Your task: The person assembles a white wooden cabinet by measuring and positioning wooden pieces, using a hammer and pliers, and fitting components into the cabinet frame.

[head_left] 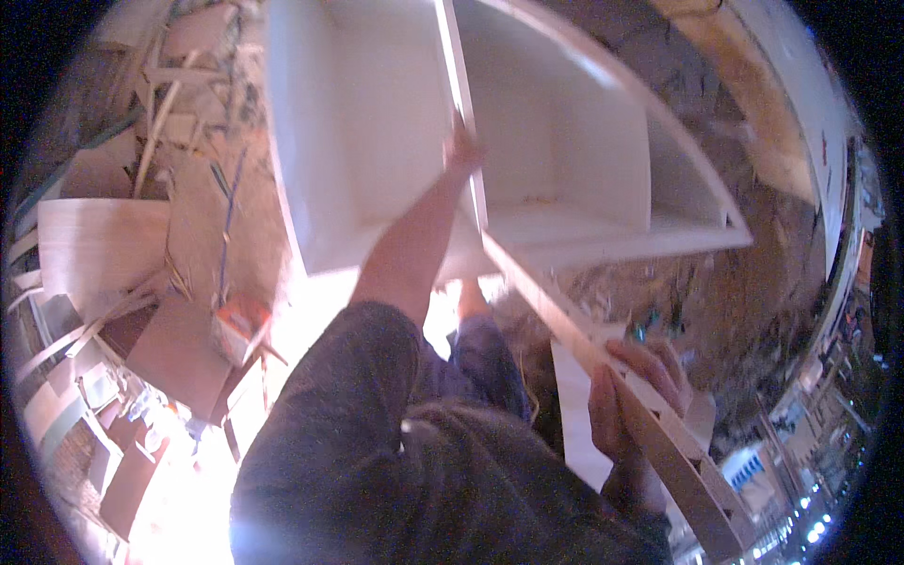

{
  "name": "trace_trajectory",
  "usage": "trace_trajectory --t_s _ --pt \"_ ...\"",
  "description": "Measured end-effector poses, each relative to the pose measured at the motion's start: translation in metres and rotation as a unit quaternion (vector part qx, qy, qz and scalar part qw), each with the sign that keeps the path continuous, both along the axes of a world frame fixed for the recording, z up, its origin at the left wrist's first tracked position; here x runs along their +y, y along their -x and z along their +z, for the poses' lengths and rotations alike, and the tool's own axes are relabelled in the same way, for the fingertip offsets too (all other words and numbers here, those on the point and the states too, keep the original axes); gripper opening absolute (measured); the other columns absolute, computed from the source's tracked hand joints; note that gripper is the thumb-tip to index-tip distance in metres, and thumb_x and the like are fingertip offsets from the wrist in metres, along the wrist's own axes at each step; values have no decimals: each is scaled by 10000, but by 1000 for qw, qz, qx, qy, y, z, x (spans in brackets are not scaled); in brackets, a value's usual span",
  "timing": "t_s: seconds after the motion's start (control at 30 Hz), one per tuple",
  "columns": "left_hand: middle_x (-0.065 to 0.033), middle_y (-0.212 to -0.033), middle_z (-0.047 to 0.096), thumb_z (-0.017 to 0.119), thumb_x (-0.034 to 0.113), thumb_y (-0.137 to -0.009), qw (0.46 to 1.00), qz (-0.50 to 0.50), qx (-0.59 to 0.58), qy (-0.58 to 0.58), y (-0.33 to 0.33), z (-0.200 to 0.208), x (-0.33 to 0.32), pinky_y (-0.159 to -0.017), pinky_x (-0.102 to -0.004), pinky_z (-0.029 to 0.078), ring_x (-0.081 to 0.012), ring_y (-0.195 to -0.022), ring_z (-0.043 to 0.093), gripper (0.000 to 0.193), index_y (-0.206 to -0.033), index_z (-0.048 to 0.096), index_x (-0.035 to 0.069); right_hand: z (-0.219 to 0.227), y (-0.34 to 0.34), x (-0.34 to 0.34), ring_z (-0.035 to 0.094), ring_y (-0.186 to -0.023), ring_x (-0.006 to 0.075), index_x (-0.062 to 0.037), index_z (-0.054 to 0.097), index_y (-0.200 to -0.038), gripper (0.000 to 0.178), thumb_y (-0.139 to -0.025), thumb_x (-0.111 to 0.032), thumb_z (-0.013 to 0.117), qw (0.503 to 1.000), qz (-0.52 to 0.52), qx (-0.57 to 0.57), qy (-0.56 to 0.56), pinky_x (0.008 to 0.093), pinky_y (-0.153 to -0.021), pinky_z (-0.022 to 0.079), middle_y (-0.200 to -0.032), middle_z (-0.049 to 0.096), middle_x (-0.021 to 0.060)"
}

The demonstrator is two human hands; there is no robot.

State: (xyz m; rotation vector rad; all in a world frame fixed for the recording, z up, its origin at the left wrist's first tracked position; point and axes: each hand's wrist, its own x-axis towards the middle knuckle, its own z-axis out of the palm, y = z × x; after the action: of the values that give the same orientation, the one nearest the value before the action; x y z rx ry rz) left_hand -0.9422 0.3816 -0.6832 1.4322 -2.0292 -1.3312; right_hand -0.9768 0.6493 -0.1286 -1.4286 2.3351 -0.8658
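Observation:
A white cabinet box (367, 122) with open compartments stands in front of me. An upright divider (478, 200) parts its two larger compartments. My left hand (461, 151) is closed on the front edge of this divider, its fingers somewhat blurred. At the lower right, my right hand (636, 386) grips a long, narrow wooden strip (556, 315) between thumb and fingers. Dark notches or holes show along the strip's near part. Its far end reaches the lower end of the divider; whether they touch I cannot tell.
Wood offcuts and sticks (169, 122) litter the ground at the left, beside a pale wooden panel (104, 245) and a brown board (179, 353). An orange-and-white object (237, 328) lies near them. A white board (579, 405) is behind the strip. A curved white edge runs along the far right.

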Motion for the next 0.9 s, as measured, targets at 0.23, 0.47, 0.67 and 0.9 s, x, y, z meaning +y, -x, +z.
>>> trace_trajectory --t_s 0.23,0.47,0.67,0.9 --pt "-306 -1512 344 776 572 -739 986 -23 -87 -138 -30 148 36 -1143 -450 362 -425 -1390 385 1221 -1549 92 -34 28 -7 -28 637 -742 297 -25 655 -972 201 -803 -125 699 995 -47 -32 -81 395 -647 508 -831 642 136" --pt "-314 -1399 478 698 666 -785 984 -109 -77 -119 -102 64 116 -1124 -460 370 -446 -1293 487 1043 -1456 357 -57 13 8 -15 661 -870 278 16 649 -1099 289 -857 -139 684 995 16 32 -97 369 -701 553 -980 657 162" --pt "-176 -1159 662 410 459 -1020 970 -125 31 -204 -101 117 95 -877 -415 538 -342 -1073 643 477 -1328 582 137 13 17 35 657 -905 253 36 637 -1135 305 -887 -140 665 959 -257 -120 26 346 -729 570 -1053 648 167" --pt "-217 -1151 650 668 630 -812 936 -118 -117 -310 -63 164 68 -706 -398 596 -286 -961 676 824 -1242 596 -69 7 19 51 645 -956 238 41 643 -1143 296 -899 -127 651 963 -246 -104 -28 357 -793 560 -1083 652 157"
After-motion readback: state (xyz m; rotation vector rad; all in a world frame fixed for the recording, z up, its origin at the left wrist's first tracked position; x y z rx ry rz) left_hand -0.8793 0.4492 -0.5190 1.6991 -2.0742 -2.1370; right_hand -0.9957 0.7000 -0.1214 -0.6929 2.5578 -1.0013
